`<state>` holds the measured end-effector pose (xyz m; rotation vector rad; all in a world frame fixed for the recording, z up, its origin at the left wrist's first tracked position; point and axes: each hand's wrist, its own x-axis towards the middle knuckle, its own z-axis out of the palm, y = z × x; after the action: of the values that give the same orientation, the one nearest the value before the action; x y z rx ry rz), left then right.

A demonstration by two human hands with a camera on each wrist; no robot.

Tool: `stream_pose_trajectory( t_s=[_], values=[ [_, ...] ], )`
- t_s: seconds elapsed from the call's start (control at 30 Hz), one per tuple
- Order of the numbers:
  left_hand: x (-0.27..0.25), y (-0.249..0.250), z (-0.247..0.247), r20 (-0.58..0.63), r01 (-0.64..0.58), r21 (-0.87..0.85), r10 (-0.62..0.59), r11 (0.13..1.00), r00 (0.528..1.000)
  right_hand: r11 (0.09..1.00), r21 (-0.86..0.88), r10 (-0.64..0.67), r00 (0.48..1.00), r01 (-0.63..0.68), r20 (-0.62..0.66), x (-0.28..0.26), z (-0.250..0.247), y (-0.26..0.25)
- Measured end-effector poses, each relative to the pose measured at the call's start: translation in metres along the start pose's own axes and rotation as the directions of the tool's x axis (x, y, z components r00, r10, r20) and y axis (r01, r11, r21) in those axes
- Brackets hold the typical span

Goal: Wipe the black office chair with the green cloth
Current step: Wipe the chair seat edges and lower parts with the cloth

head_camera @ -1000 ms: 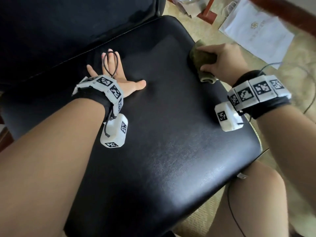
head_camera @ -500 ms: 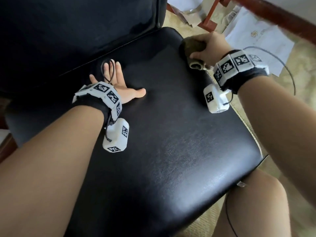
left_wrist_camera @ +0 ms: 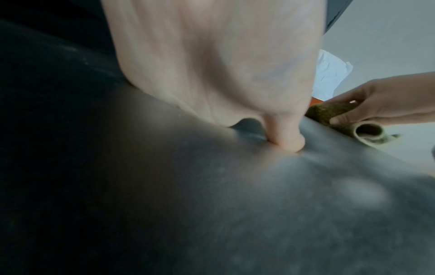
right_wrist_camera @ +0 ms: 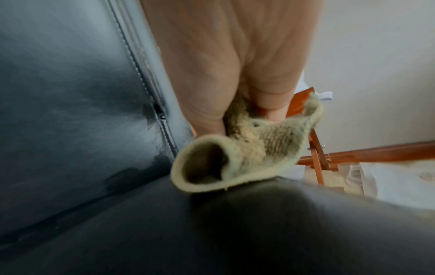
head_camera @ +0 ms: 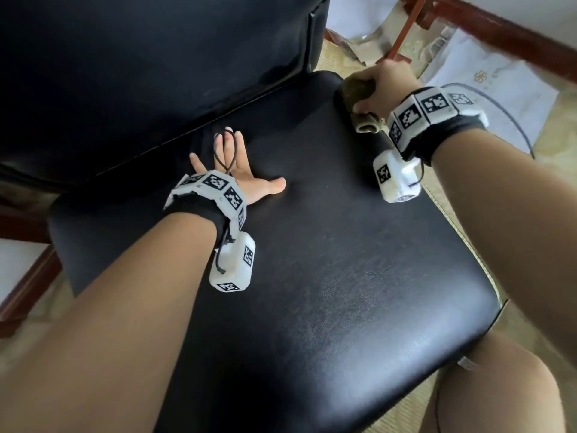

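Note:
The black office chair's leather seat (head_camera: 327,260) fills the head view, its backrest (head_camera: 140,64) at the upper left. My right hand (head_camera: 374,89) grips the bunched green cloth (head_camera: 363,121) at the seat's far right corner, close to the backrest. In the right wrist view the cloth (right_wrist_camera: 247,148) hangs folded from my fingers onto the seat (right_wrist_camera: 212,232). My left hand (head_camera: 237,170) lies flat, fingers spread, on the seat near the backrest seam. The left wrist view shows its thumb (left_wrist_camera: 122,137) pressed on the leather and the cloth (left_wrist_camera: 353,122) beyond.
White papers and a bag (head_camera: 487,85) lie on the carpet right of the chair. Reddish wooden furniture legs (head_camera: 402,35) stand behind them. A wooden frame (head_camera: 28,276) shows at the left. My bare knee (head_camera: 499,385) is at the seat's front right corner.
My right hand has slid the cloth along the seat's right side toward the far corner by the backrest. The left hand has stayed flat in place.

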<state>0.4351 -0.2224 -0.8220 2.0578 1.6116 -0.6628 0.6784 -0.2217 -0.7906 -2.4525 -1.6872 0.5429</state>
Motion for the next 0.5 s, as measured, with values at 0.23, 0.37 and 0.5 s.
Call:
stream_pose_trajectory(
  t_s=[0.23, 0.37, 0.5],
  values=[
    [-0.008, 0.005, 0.001, -0.020, 0.008, -0.030, -0.009, 1.000, 1.000, 0.992, 0.121, -0.028, 1.000, 0.029, -0.009, -0.024, 0.011, 0.022],
    [-0.007, 0.005, 0.002, -0.036, 0.011, 0.093, -0.007, 0.996, 0.999, 0.991, 0.132, -0.009, 1.000, 0.009, 0.006, -0.051, 0.013, 0.035],
    [-0.007, 0.005, 0.002, -0.045, -0.011, 0.092, 0.015, 0.996, 0.999, 0.997, 0.077, 0.018, 0.998, -0.023, 0.062, -0.089, 0.011, 0.049]
  ],
)
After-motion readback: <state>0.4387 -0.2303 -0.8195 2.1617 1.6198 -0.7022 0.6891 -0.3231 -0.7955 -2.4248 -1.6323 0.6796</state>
